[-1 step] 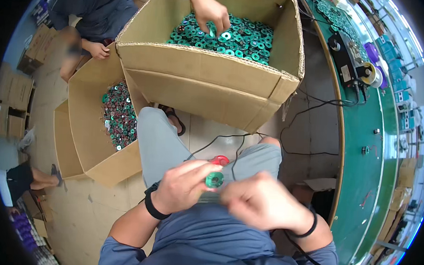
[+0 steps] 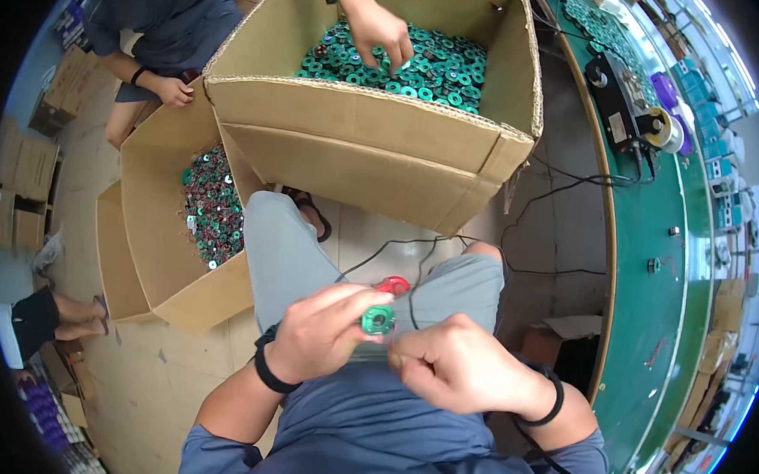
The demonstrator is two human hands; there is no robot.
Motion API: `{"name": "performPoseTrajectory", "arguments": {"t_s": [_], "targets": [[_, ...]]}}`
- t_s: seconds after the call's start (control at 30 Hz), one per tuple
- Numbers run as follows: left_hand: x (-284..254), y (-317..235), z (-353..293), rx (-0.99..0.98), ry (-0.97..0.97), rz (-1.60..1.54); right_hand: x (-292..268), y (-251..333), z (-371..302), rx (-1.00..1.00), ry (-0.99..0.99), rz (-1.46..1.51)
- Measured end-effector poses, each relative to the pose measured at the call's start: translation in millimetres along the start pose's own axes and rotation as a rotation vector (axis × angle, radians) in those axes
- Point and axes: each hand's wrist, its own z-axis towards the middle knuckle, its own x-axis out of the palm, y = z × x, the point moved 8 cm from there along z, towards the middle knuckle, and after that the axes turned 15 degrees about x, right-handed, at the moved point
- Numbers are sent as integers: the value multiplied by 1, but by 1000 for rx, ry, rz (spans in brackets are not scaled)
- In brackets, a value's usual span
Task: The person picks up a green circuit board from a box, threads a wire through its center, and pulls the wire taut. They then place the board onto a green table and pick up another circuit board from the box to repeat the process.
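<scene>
In front of my lap, my left hand [image 2: 319, 332] is closed round a small green ring-shaped part with a dark centre [image 2: 378, 320]. A red loop-shaped piece [image 2: 392, 286], perhaps a tool handle, shows just beyond those fingers; its other end is hidden. Close on the right, my right hand [image 2: 463, 366] is pinched shut on a thin reddish wire [image 2: 393, 330] that runs beside the green part. Ahead stands a large cardboard box [image 2: 360, 120] holding many green ring-shaped parts [image 2: 440, 73]. Another person's hand [image 2: 380, 33] reaches into it.
To the left, a lower cardboard box [image 2: 162, 208] holds a pile of mixed parts with red wires [image 2: 214, 203]. A second person's hand [image 2: 175, 91] rests by its edge. On the right runs a green workbench [image 2: 640, 336] with a black device [image 2: 614, 103]. Black cables [image 2: 558, 270] cross the floor.
My right hand, smeared by motion before, now shows sharply, slightly lower and closer to the green part. That part has tilted and shifted a little left. The other person's hand in the box has moved slightly.
</scene>
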Motion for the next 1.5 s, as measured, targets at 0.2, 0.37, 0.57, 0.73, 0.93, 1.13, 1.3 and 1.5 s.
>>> {"name": "performPoseTrajectory", "arguments": {"t_s": [0.2, 0.37, 0.57, 0.73, 0.93, 1.13, 1.3, 1.5], "targets": [[4, -3, 3, 42, 30, 29, 1, -8, -5, 64, 38, -37], [0, -1, 2, 40, -2, 30, -16, -39, 0, 174, -38, 48], [1, -4, 3, 56, 1, 28, -15, -42, 4, 295, -35, 129], [1, -3, 2, 56, 6, 15, -5, -49, 1, 230, 41, 218], [-1, -1, 1, 34, 5, 25, -13, -30, -4, 88, -207, -95], [2, 0, -1, 31, 17, 25, -15, -25, -3, -24, -178, 6], [11, -4, -5, 42, 55, 21, -17, -41, 4, 302, -87, 122], [2, -10, 6, 126, 36, 84, -19, -31, 5, 192, -92, 121]]}}
